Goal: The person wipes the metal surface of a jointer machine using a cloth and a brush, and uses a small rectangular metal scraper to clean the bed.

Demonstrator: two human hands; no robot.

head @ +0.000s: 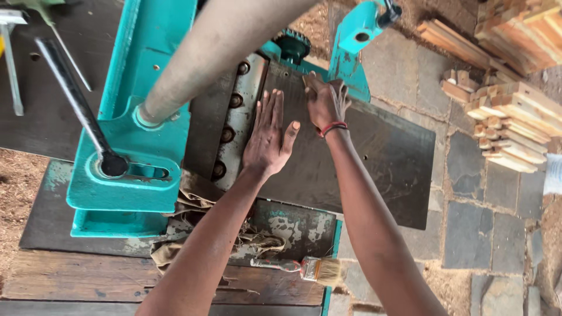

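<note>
our left hand (269,137) lay flat, fingers spread, on the dark sheet (363,169) in the teal machine (134,146); our right hand (326,102) gripped its far edge. we judged it stiff, heavy, best held by its edges

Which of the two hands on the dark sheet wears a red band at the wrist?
The right hand, farther up the dark sheet near the teal frame, fingers curled. The left hand lies flat, wrist bare.
</note>
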